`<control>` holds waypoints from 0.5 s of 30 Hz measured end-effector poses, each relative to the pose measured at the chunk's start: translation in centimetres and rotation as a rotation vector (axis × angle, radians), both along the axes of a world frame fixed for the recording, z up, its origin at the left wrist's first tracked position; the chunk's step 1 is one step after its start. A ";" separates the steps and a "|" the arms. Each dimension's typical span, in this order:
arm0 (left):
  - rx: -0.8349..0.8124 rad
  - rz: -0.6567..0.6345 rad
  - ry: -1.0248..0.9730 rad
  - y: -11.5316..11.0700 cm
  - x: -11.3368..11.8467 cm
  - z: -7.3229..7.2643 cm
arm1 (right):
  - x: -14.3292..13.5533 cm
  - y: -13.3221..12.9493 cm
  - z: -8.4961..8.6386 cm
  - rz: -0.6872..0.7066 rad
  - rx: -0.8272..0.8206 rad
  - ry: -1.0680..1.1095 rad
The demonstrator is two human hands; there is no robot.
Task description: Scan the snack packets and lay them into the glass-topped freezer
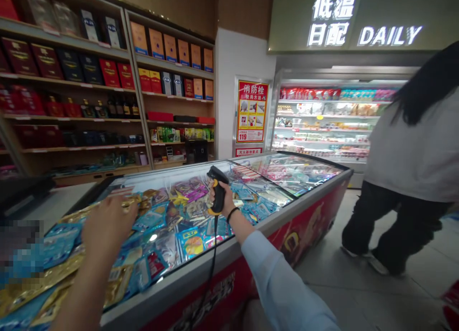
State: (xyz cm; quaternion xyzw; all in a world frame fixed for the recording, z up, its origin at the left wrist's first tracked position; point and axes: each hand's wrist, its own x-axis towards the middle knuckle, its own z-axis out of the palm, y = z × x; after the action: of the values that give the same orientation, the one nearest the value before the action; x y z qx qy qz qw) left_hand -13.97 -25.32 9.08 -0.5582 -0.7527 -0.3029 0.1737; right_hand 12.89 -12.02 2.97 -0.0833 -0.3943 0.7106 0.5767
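Note:
My right hand (pixel 226 197), with a black band at the wrist, is wrapped round a black and yellow handheld scanner (pixel 217 192) above the freezer's glass lid. A black cable (pixel 214 250) hangs from the scanner's handle. At the left, my left hand (pixel 109 221) is blurred and reaches over blue and gold packets (pixel 59 245); its fingers are smeared, and what they touch cannot be made out. More packets, among them a blue and yellow one (pixel 191 243), lie inside the chest freezer (pixel 287 221).
Shelves (pixel 86 85) of boxes and bottles line the back left. A red fire hydrant poster (pixel 252 111) hangs on the wall. Beyond it stands a lit refrigerated display (pixel 322 116). A person in a light top (pixel 418 144) stands at the right. A dark device sits far left.

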 end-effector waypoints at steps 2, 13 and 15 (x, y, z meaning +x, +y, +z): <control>-0.050 -0.095 0.085 1.5 3.4 0.9 | 3.1 0.3 0.2 -0.073 0.014 -0.001; 0.100 -0.785 -0.186 11.4 15.2 -2.9 | 16.3 1.6 -2.4 -0.324 0.001 -0.057; 0.064 -0.831 -0.282 12.6 17.0 -3.9 | 17.8 2.0 -2.6 -0.355 0.002 -0.048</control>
State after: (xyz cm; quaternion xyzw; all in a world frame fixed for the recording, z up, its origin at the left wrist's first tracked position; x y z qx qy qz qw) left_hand 3.06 -12.73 5.19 -0.7611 -0.4708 -0.4432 -0.0502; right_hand 30.73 -10.05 0.33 -0.1680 -0.3877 0.5952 0.6836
